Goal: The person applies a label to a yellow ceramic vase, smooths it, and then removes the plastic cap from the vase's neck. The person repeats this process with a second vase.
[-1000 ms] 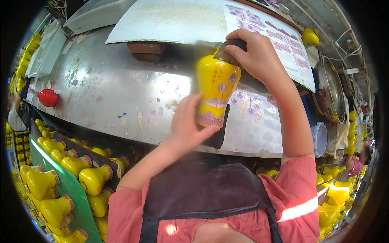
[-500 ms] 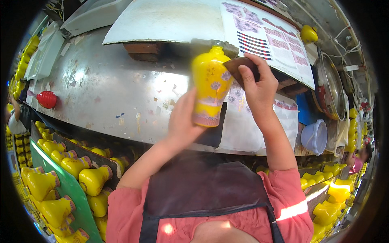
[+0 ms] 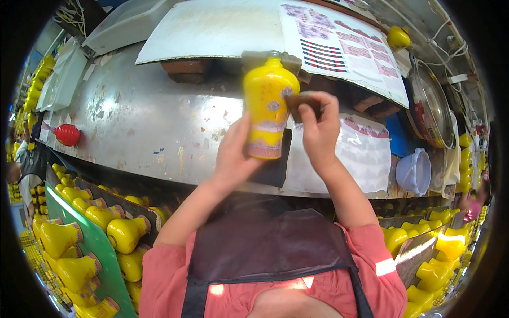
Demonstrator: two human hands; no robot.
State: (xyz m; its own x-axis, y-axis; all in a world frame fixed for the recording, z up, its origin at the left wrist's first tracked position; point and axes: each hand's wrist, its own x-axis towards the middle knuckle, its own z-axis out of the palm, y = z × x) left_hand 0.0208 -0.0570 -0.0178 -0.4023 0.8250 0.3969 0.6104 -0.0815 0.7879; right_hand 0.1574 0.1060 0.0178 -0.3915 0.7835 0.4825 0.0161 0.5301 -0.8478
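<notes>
Yellow bottle (image 3: pixel 265 106) is above the bench (image 3: pixel 175 116), the left hand (image 3: pixel 233 151) clamped on its lower left side. The right hand (image 3: pixel 321 130) pinches a brown scraper (image 3: pixel 306 104) by the bottle's right side, lower than at the shoulder a second ago. Bottle and hand partly cover a dark cloth (image 3: pixel 277 174); beyond, a dark block (image 3: pixel 292 62) sits behind the neck, then a white board (image 3: pixel 212 32).

A yellow vase (image 3: pixel 263 115) is gripped around its lower part by the left hand (image 3: pixel 232 153); a dark flat piece (image 3: pixel 306 102) is held at its flowered side by the right hand (image 3: pixel 321 130).
</notes>
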